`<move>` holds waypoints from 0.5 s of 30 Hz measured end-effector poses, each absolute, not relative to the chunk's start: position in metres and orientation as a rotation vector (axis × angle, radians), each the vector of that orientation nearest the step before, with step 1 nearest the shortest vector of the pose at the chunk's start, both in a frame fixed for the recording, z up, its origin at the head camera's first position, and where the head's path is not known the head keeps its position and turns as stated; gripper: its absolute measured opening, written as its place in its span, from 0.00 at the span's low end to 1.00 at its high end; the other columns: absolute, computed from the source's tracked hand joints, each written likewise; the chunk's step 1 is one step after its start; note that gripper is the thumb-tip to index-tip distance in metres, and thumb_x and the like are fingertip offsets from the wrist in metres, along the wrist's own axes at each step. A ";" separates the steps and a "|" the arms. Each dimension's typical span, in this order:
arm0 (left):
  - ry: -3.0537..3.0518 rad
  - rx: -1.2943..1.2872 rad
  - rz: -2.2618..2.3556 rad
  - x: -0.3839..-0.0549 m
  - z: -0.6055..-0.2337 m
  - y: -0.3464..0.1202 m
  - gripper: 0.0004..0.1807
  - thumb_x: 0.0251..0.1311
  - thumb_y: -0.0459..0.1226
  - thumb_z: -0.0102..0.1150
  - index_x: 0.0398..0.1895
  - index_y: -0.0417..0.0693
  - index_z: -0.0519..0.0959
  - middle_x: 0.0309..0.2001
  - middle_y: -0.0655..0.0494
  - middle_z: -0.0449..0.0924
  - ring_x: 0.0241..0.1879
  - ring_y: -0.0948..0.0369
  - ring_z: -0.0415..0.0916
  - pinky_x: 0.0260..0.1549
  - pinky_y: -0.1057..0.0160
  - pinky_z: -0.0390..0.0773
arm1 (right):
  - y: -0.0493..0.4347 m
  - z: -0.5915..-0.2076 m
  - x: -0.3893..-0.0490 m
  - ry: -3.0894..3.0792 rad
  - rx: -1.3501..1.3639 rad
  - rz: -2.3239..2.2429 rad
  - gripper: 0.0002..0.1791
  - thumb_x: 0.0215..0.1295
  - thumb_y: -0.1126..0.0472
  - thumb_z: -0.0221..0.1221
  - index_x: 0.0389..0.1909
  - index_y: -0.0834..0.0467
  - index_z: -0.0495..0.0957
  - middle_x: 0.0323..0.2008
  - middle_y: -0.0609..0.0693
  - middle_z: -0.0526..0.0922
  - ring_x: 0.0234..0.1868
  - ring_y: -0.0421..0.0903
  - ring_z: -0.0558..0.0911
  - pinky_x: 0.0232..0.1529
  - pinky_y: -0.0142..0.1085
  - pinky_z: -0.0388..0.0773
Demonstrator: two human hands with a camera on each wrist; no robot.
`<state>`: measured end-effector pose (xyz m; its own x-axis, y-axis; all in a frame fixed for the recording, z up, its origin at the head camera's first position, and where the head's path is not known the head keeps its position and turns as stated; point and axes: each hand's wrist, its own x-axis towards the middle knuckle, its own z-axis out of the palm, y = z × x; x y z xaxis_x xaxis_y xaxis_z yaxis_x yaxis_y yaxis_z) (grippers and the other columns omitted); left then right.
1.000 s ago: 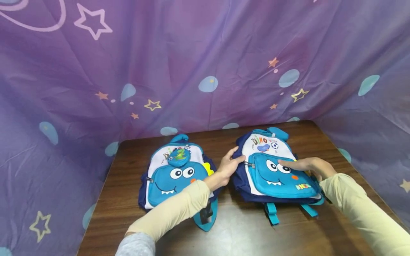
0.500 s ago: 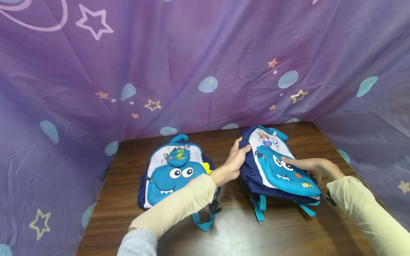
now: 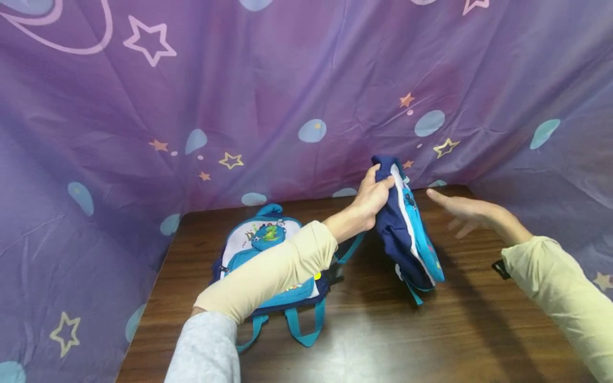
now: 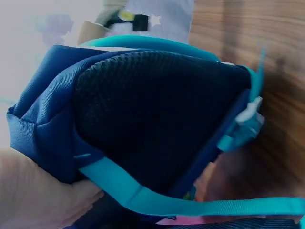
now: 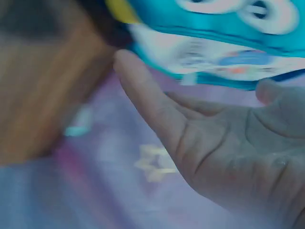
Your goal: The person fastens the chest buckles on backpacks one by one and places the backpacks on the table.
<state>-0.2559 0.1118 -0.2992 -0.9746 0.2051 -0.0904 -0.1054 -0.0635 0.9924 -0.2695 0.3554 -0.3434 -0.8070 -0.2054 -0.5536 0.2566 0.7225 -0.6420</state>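
My left hand (image 3: pixel 369 205) grips a navy, white and blue kids' backpack (image 3: pixel 395 229) by its navy side near the top. The backpack is tipped up on edge over the table, its front turned to the right. In the left wrist view its dark mesh back panel (image 4: pixel 152 105) faces the camera, with a teal shoulder strap (image 4: pixel 143 198) hanging below. To the right of the backpack, my right hand (image 3: pixel 469 210) is held apart from it with extended fingers. In the right wrist view the printed front (image 5: pixel 224 55) lies beyond that hand.
A second matching backpack (image 3: pixel 234 242), with a round dinosaur pouch (image 3: pixel 269 236) at its top, lies face up on the left of the wooden table (image 3: pixel 373 340). My left forearm crosses over it. A purple star-patterned cloth (image 3: pixel 268 96) hangs behind and at both sides.
The right-hand backpack has been lifted and turned from lying face up onto its edge by my left hand. My right hand has come off its front. The other backpack's teal straps have shifted.
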 end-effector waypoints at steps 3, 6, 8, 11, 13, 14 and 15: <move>2.031 0.087 2.106 -0.258 -0.281 0.114 0.29 0.71 0.37 0.52 0.75 0.53 0.63 0.70 0.50 0.68 0.65 0.57 0.68 0.66 0.59 0.68 | 0.331 -0.304 -0.265 2.347 -0.033 -1.093 0.59 0.68 0.25 0.18 0.74 0.76 0.27 0.71 0.84 0.40 0.68 0.82 0.57 0.53 0.58 0.80; 2.047 0.076 2.085 -0.260 -0.267 0.117 0.30 0.71 0.37 0.53 0.75 0.53 0.62 0.71 0.50 0.67 0.66 0.58 0.67 0.66 0.60 0.68 | 0.308 -0.270 -0.263 2.323 -0.109 -1.164 0.60 0.65 0.22 0.18 0.75 0.72 0.26 0.73 0.81 0.39 0.70 0.82 0.52 0.57 0.62 0.76; 2.046 0.079 2.075 -0.261 -0.261 0.120 0.31 0.71 0.37 0.53 0.76 0.52 0.60 0.73 0.50 0.66 0.68 0.59 0.65 0.68 0.61 0.66 | 0.296 -0.255 -0.265 2.288 -0.139 -1.175 0.62 0.63 0.20 0.18 0.76 0.70 0.25 0.74 0.79 0.35 0.70 0.82 0.51 0.59 0.65 0.72; 2.062 0.084 2.049 -0.261 -0.255 0.127 0.33 0.70 0.36 0.54 0.77 0.52 0.58 0.74 0.51 0.63 0.70 0.60 0.63 0.70 0.62 0.63 | 0.286 -0.242 -0.269 2.238 -0.172 -1.161 0.62 0.61 0.19 0.17 0.76 0.68 0.22 0.75 0.77 0.30 0.70 0.82 0.50 0.61 0.68 0.68; 2.078 0.082 2.039 -0.260 -0.252 0.132 0.35 0.68 0.35 0.55 0.77 0.52 0.58 0.73 0.51 0.65 0.69 0.60 0.64 0.69 0.63 0.64 | 0.284 -0.238 -0.271 2.202 -0.175 -1.168 0.63 0.59 0.18 0.17 0.75 0.67 0.20 0.75 0.76 0.27 0.71 0.82 0.48 0.62 0.68 0.67; 2.086 0.084 2.038 -0.259 -0.251 0.135 0.36 0.66 0.34 0.56 0.77 0.51 0.58 0.72 0.51 0.66 0.67 0.60 0.66 0.67 0.64 0.66 | 0.284 -0.237 -0.272 2.175 -0.172 -1.186 0.63 0.58 0.18 0.17 0.75 0.66 0.18 0.75 0.74 0.25 0.72 0.81 0.45 0.63 0.69 0.65; 2.089 0.088 2.034 -0.258 -0.250 0.137 0.36 0.64 0.34 0.57 0.76 0.49 0.58 0.70 0.51 0.69 0.63 0.61 0.68 0.64 0.66 0.69 | 0.285 -0.236 -0.272 2.148 -0.169 -1.209 0.63 0.58 0.17 0.17 0.75 0.65 0.17 0.75 0.74 0.24 0.72 0.81 0.43 0.63 0.70 0.63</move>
<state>-0.2584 0.1370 -0.2498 -0.9731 0.1980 -0.1180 -0.1128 0.0375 0.9929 -0.2720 0.2846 -0.2363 -0.7749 -0.4101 -0.4809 0.1981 0.5650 -0.8009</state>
